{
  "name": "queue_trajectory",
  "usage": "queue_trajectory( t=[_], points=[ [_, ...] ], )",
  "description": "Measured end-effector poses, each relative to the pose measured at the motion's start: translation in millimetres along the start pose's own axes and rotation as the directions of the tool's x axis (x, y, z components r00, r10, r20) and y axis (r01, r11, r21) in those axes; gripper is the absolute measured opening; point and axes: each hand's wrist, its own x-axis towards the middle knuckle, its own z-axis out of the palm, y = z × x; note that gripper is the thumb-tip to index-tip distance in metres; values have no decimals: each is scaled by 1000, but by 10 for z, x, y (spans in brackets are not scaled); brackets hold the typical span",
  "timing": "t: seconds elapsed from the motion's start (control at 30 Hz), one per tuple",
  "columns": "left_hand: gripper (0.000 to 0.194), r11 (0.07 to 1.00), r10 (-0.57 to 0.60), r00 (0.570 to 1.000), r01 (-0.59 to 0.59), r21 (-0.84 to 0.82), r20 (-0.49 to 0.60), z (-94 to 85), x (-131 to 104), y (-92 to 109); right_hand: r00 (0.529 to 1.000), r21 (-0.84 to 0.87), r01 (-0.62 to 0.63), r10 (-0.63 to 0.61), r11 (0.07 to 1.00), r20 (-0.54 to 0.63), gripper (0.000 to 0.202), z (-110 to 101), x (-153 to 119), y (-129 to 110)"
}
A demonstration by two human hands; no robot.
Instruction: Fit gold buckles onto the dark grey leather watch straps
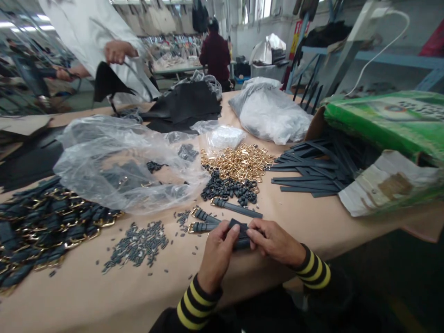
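Note:
Between my two hands is a dark leather strap (237, 225). My left hand (219, 252) is closed on it, thumb on top. The fingers of my right hand (274, 240) pinch its right end. Just beyond my hands lie buckled straps (239, 208) with gold buckles, and two more buckled straps (205, 226) reach partly behind my left hand. Further off are a heap of black keeper loops (229, 188) and a pile of gold buckles (239, 162). Small dark cut pieces (138, 245) are scattered left of my left hand.
Finished-looking buckled straps (41, 226) are heaped at the left. Clear plastic bags (132, 166) lie mid-table. At the right, a green box (385, 125) spills plain dark strips (312, 166). Across the table, a person in white (104, 37) handles black material; another person (215, 53) stands further back.

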Motion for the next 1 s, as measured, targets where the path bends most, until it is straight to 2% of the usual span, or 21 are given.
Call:
queue_trajectory(
  t=[0.07,0.13,0.17,0.23,0.33,0.47,0.57,0.67,0.77,0.87,1.0],
  points=[
    [22,932,201,980,-187,311,-12,-45,166,-7,999,68,-40,42,997,-29,23,-93,47,38],
    [21,749,348,934,-331,574,83,-69,332,-42,991,112,-72,84,991,-101,24,-167,107,93],
    [22,647,368,918,-367,668,148,-73,399,-66,985,132,-89,107,987,-136,25,-194,138,124],
    [20,476,331,913,-379,793,238,-68,472,-111,974,183,-107,140,977,-177,26,-227,194,188],
    [17,338,258,928,-348,874,269,-65,447,-137,973,276,-104,155,956,-170,27,-231,256,277],
    [16,304,198,948,-300,904,249,-108,468,-29,970,370,-101,174,923,-169,29,-233,308,365],
    [20,360,177,945,-322,876,274,-76,740,122,944,485,-26,182,874,-277,26,-283,334,406],
    [25,424,186,923,-384,820,336,100,1105,230,883,618,52,252,784,-395,22,-357,341,420],
    [23,378,172,911,-413,828,376,345,1328,256,852,675,104,284,730,-439,21,-410,333,415],
    [23,334,169,905,-426,841,391,499,1364,242,859,692,131,267,709,-436,21,-422,331,416],
    [23,318,126,898,-440,840,422,537,1323,281,865,700,134,262,701,-428,21,-416,343,434]
  ],
)
